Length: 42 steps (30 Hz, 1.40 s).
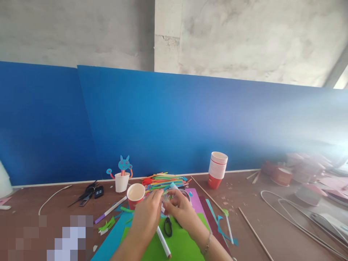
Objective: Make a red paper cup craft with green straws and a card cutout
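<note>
My left hand (pixel 148 215) and my right hand (pixel 183 212) meet above the green paper (pixel 185 250), fingertips almost touching. The right fingers are curled in a pinch around something small and pale that I cannot make out. My left fingers are pressed together beside it, and what they hold, if anything, is hidden. Under the hands lie scissors with a black handle (pixel 168 227) and a white marker (pixel 163 242). A paper cup (pixel 136 191) with a red lower part stands just left of my hands. Behind them is a pile of coloured sticks (pixel 167 178).
A white cup with a blue paper figure (pixel 122 181) stands at the back left, near black scissors (pixel 86 193). To the right are a stack of paper cups (pixel 218 169), thin wooden sticks (pixel 254 232) and a cable (pixel 288 206). A blue partition (pixel 174 123) closes the back.
</note>
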{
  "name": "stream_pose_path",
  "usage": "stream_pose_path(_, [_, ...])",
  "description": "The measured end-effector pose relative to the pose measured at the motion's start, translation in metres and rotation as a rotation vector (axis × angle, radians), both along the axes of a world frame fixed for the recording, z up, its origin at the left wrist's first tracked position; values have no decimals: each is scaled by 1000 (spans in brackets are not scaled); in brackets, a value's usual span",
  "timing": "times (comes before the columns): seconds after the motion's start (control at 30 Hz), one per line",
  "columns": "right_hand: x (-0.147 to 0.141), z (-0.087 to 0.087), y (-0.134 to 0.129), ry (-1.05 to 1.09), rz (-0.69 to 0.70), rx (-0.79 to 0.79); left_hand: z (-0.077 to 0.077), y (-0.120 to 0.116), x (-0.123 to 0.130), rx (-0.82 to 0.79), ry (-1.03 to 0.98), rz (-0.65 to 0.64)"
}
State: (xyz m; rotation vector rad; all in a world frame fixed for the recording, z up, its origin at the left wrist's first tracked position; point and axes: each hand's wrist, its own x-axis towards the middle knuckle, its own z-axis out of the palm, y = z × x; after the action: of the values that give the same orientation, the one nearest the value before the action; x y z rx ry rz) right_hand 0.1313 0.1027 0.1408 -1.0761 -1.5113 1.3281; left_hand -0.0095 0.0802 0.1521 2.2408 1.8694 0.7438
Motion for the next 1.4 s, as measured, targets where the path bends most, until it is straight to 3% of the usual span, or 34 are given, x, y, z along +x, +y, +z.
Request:
stream_pose_path(0.33, [4, 19, -12, -256, -18, 21, 1, -1, 0, -41, -116, 23])
stream_pose_path(0.5, [7, 22, -8, -388, -42, 98, -7, 7, -3, -111, -421, -55])
stream_pose_path(0.77, [11, 25, -6, -453, -30, 177, -6, 13, -3, -459, -926, -155])
stream_pose_path(0.9, [9, 28, -9, -501, -12, 190, -7, 16, -2, -426, -1044, -156])
stream_pose_path(1.03, [9, 31, -12, -557, 10, 215, -11, 20, -2, -406, -1022, -150])
stream_pose_path(1.27, [15, 28, -5, -800, -80, 290, -8, 20, -9, -457, -886, -187])
stream_pose_path(1.4, [24, 17, 8, -730, 4, 307, -10, 22, -19, -377, -691, -184])
